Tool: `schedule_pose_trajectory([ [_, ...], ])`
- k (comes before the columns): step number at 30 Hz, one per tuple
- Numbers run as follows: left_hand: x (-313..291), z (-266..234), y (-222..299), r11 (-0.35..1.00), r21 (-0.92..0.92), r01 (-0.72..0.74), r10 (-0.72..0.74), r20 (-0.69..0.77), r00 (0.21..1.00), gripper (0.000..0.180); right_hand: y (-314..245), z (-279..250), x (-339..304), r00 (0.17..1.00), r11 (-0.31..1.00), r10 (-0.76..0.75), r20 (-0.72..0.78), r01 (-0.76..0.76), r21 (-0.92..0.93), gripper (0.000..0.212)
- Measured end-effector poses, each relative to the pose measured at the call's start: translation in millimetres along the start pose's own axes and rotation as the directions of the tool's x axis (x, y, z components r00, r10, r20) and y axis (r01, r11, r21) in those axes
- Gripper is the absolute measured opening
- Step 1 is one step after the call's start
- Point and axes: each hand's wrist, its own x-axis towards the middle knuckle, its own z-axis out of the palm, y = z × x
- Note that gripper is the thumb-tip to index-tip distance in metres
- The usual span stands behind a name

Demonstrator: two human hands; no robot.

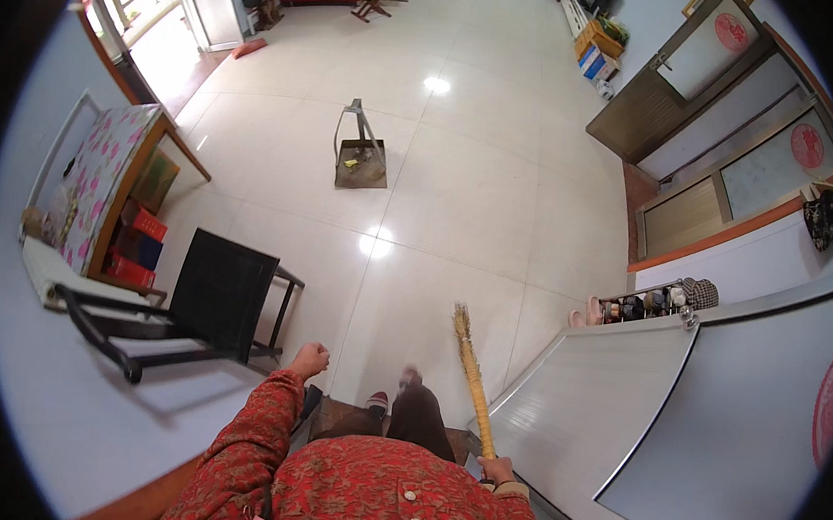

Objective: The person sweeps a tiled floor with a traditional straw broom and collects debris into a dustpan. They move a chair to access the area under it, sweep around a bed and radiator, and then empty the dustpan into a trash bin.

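My right hand [496, 469] grips a straw-coloured broom [473, 370] by its lower end in the picture. The broom points away from me, with its worn, bristly tip over the tiled floor. Held out at my left side, my left hand [310, 360] is curled closed, and nothing shows in it. It is nearest to a black chair [224, 291]. Farther off, a metal dustpan [362, 166] with an upright handle stands on the floor. Some dirt and a small yellow scrap [351, 163] lie in it.
Along the left wall stands a table with a flowered cloth [113, 160], red boxes [136, 243] beneath it. A pale door panel [585, 389] stands close on my right, with a shoe rack [657, 301] beyond it. A brown door [680, 76] hangs ajar farther right.
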Motion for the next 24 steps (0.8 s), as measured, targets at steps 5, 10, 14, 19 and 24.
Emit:
schedule_pose_trajectory([
  [5, 100, -13, 76, 0.990, 0.102, -0.095, 0.097, -0.020, 0.995, 0.021, -64, -4, 53, 0.998, 0.998, -0.013, -0.068, 0.017, 0.054, 0.031],
  [10, 167, -45, 129, 0.946, 0.296, -0.129, 0.143, -0.027, 0.989, 0.024, -163, 10, 105, 0.994, 0.954, -0.100, 0.038, 0.085, 0.289, 0.027],
  [14, 209, -61, 149, 0.845, 0.519, -0.130, 0.105, 0.076, 0.992, 0.027, -246, -14, 120, 0.970, 0.724, -0.083, 0.226, -0.097, 0.683, 0.026],
  [19, 281, -93, 243, 0.815, 0.569, -0.107, 0.195, -0.095, 0.976, 0.030, -361, -51, 162, 0.978, 0.749, -0.206, 0.028, 0.139, 0.648, 0.030],
  [24, 355, -120, 355, 0.511, 0.852, -0.111, 0.300, -0.056, 0.952, 0.055, -478, -35, 239, 0.820, 0.904, -0.338, -0.461, 0.420, 0.084, 0.033],
])
